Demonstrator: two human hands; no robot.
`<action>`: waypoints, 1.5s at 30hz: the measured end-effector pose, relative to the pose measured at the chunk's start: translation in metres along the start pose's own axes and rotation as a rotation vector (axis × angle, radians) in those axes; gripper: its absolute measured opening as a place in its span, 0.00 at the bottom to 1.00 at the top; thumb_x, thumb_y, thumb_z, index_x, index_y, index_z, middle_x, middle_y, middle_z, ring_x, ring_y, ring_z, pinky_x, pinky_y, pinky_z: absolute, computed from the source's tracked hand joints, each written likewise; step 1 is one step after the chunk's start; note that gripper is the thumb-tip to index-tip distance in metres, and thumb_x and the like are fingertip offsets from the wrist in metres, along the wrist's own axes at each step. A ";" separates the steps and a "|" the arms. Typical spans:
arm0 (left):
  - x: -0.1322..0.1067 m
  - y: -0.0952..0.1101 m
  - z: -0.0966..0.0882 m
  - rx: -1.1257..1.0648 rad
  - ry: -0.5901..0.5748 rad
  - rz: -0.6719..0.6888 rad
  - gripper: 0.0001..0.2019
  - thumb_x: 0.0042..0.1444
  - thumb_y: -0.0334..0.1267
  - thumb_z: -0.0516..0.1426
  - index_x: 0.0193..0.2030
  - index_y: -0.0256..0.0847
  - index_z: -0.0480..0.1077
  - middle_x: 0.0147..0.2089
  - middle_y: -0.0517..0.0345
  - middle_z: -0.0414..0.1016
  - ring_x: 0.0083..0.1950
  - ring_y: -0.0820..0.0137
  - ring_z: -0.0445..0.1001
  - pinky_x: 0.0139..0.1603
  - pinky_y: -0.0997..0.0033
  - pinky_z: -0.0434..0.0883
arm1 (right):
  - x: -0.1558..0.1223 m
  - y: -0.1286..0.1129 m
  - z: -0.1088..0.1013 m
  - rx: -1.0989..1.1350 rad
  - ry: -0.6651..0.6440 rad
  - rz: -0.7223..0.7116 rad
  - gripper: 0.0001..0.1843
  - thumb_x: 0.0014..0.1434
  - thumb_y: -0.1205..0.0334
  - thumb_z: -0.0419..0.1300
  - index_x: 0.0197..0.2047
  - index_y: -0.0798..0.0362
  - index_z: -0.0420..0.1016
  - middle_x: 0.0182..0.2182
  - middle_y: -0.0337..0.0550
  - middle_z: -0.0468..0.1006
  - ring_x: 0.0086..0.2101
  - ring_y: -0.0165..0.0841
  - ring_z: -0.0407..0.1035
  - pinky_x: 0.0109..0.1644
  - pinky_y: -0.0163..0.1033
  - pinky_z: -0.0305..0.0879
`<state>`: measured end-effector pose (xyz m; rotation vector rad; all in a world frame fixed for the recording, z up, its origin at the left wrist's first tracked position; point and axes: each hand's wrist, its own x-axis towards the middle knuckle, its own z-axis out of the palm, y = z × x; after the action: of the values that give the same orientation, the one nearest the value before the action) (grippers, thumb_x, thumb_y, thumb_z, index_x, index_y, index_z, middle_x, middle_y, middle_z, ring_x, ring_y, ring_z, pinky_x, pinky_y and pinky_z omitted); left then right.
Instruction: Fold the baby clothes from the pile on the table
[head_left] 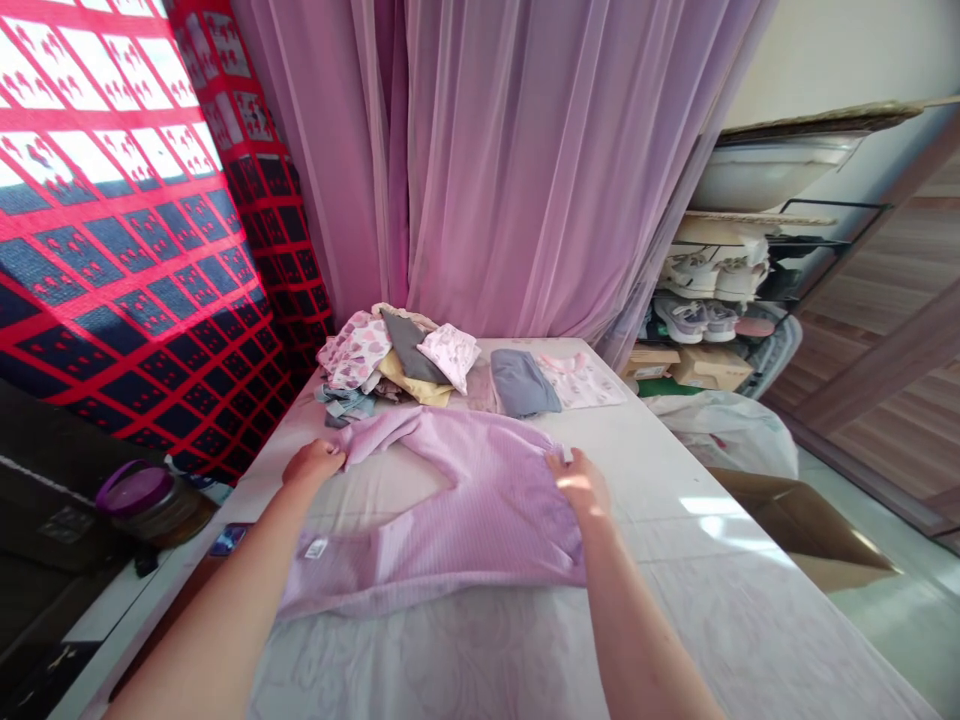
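Observation:
Lilac ribbed pants [480, 490] lie spread sideways on the table, the two legs pointing left and the gathered waist at the right. My left hand [313, 460] pinches the end of the far leg. At the far corner of the waistband, my right hand [581, 482] grips the fabric between thumb and fingers. A small white tag [316, 548] shows on the near leg, whose end is partly hidden behind my left forearm. Beyond the pants are a folded grey garment [523, 383] and a folded pink printed top [581, 380].
A heap of mixed clothes [405, 355] sits at the table's far left. Purple curtains [510, 170] hang behind. Right of the table stand an open cardboard box [795, 520], a plastic bag [727, 430] and a shoe rack [795, 300]. A purple-lidded jar [154, 500] is at left.

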<state>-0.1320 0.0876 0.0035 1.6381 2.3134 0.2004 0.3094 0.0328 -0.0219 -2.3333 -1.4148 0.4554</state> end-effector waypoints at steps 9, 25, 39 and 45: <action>-0.017 0.005 -0.011 -0.008 0.188 -0.047 0.12 0.59 0.38 0.51 0.49 0.44 0.67 0.51 0.50 0.77 0.51 0.59 0.76 0.43 0.67 0.68 | 0.008 -0.008 0.003 -0.088 0.051 -0.056 0.16 0.59 0.57 0.57 0.48 0.54 0.76 0.41 0.52 0.81 0.39 0.40 0.75 0.38 0.37 0.61; -0.012 -0.020 -0.010 -0.052 0.451 0.129 0.21 0.58 0.39 0.53 0.58 0.36 0.67 0.67 0.39 0.61 0.67 0.52 0.63 0.64 0.56 0.63 | 0.006 -0.007 0.016 0.076 0.239 -0.119 0.26 0.62 0.56 0.54 0.61 0.57 0.67 0.56 0.57 0.72 0.54 0.43 0.69 0.55 0.44 0.63; -0.155 0.040 0.034 0.145 -0.078 0.452 0.14 0.60 0.49 0.53 0.38 0.43 0.74 0.43 0.51 0.78 0.49 0.58 0.74 0.48 0.63 0.64 | -0.105 0.018 0.021 0.044 0.041 -0.750 0.14 0.65 0.55 0.54 0.45 0.47 0.80 0.51 0.47 0.79 0.53 0.41 0.69 0.58 0.49 0.60; -0.145 0.017 0.024 0.047 -0.190 0.307 0.16 0.62 0.50 0.47 0.36 0.44 0.70 0.33 0.56 0.77 0.38 0.63 0.76 0.38 0.69 0.64 | -0.131 0.061 0.004 -0.006 -0.121 -0.851 0.27 0.53 0.49 0.66 0.55 0.49 0.76 0.60 0.51 0.71 0.61 0.48 0.61 0.66 0.57 0.53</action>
<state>-0.0650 -0.0443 0.0093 1.9398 1.9354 0.0528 0.2971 -0.1096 -0.0436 -1.4977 -2.2589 0.3264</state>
